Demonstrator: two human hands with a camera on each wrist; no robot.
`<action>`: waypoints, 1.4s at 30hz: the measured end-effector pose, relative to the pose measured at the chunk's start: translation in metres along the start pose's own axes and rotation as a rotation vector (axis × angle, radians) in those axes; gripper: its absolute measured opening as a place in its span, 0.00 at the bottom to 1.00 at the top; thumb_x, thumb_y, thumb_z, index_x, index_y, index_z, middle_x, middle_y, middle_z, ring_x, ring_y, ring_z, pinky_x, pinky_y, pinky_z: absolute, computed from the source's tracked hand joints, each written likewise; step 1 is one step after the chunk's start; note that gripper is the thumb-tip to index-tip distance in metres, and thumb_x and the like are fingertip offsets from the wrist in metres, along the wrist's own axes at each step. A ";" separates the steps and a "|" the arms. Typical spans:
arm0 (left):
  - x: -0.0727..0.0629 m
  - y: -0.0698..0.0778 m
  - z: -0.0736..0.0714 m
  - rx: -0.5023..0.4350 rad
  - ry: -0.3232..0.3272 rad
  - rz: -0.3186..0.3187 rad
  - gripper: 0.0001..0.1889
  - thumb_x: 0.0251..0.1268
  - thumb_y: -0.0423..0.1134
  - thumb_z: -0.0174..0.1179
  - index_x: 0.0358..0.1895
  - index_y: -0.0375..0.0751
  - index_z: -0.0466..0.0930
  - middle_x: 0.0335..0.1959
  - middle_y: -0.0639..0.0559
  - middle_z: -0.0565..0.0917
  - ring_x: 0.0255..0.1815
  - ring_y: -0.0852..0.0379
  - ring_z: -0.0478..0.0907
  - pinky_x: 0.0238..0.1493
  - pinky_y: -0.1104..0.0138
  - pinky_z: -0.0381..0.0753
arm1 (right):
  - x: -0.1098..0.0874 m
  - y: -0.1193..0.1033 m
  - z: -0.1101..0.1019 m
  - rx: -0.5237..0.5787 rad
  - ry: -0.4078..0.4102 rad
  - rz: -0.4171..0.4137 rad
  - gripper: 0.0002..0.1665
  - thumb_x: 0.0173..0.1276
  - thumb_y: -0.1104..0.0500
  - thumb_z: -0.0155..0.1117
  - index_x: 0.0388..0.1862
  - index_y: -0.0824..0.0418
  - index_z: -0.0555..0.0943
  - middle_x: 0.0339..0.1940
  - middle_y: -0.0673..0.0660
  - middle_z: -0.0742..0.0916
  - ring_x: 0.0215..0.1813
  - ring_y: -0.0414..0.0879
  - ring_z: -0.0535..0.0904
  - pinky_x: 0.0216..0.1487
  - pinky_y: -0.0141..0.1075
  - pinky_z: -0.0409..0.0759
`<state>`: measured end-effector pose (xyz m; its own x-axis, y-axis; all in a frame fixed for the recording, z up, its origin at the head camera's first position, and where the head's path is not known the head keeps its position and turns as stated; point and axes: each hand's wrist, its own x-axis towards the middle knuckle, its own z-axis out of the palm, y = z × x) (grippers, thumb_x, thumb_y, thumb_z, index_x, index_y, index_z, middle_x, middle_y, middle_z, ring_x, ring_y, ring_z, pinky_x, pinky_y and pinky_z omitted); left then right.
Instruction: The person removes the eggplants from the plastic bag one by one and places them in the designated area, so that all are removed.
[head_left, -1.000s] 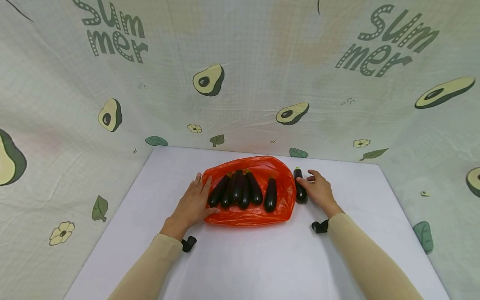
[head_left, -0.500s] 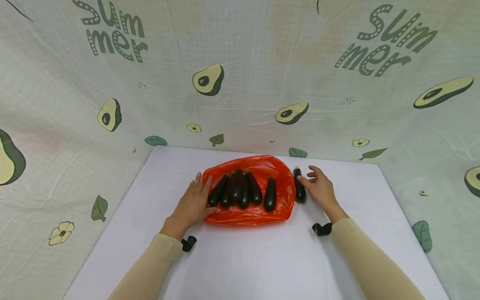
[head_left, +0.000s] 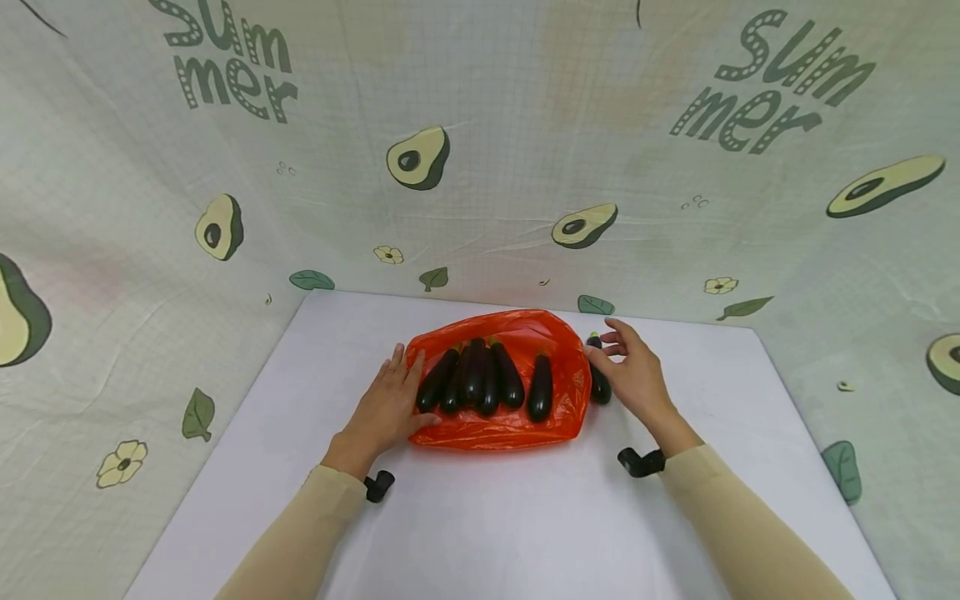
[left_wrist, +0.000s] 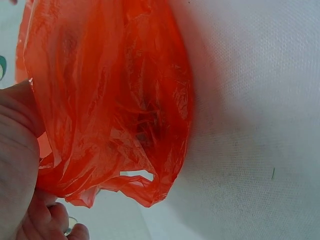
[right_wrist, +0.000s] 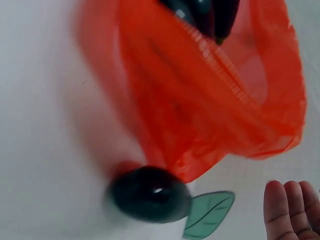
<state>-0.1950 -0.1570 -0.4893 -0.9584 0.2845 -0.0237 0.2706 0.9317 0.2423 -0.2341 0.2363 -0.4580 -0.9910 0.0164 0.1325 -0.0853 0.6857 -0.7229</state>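
A red plastic bag lies with its mouth spread, several dark eggplants inside. My left hand holds its left rim, thumb inside and fingers outside; in the left wrist view that hand borders the crumpled bag. One more eggplant lies outside, beside the bag's right edge; its round end shows in the right wrist view. Above that eggplant is my right hand, partly covering it, with loosely bent fingers and nothing gripped. Whether its thumb touches the bag rim, I cannot tell.
The white table extends around the bag. A cloth backdrop printed with avocados and leaves rises behind and at both sides. Black wrist cameras are worn on both wrists.
My right hand has moved off the loose eggplant, up and a little left toward the bag's right rim. The left hand, bag and eggplants look unmoved.
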 end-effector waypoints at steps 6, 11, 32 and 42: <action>0.002 0.000 0.002 -0.003 0.001 0.000 0.61 0.61 0.61 0.74 0.86 0.34 0.47 0.86 0.32 0.51 0.89 0.37 0.37 0.85 0.44 0.48 | -0.005 -0.025 0.004 0.059 0.003 -0.046 0.40 0.78 0.49 0.66 0.82 0.57 0.64 0.65 0.65 0.83 0.61 0.60 0.82 0.57 0.58 0.86; 0.002 0.000 0.002 -0.008 -0.001 -0.006 0.61 0.61 0.61 0.74 0.86 0.34 0.46 0.86 0.32 0.51 0.89 0.37 0.37 0.86 0.44 0.48 | -0.009 -0.040 0.022 0.112 -0.069 -0.068 0.41 0.76 0.52 0.68 0.82 0.57 0.65 0.67 0.65 0.84 0.62 0.60 0.84 0.61 0.58 0.86; 0.002 0.002 0.006 -0.029 0.007 0.006 0.61 0.61 0.59 0.75 0.86 0.35 0.46 0.86 0.32 0.52 0.89 0.38 0.38 0.86 0.45 0.48 | -0.003 -0.022 0.071 0.062 -0.192 0.032 0.42 0.75 0.54 0.68 0.83 0.60 0.63 0.71 0.67 0.80 0.68 0.63 0.81 0.66 0.58 0.82; 0.002 0.003 0.008 -0.010 0.015 0.015 0.60 0.61 0.60 0.74 0.86 0.35 0.47 0.86 0.32 0.53 0.89 0.37 0.40 0.85 0.45 0.50 | 0.003 -0.015 0.087 -0.018 -0.186 0.069 0.45 0.74 0.52 0.70 0.83 0.59 0.63 0.71 0.67 0.80 0.64 0.62 0.81 0.66 0.58 0.83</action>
<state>-0.1957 -0.1519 -0.4966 -0.9555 0.2949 -0.0052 0.2841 0.9252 0.2517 -0.2449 0.1625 -0.5060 -0.9965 -0.0702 -0.0455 -0.0167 0.7003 -0.7136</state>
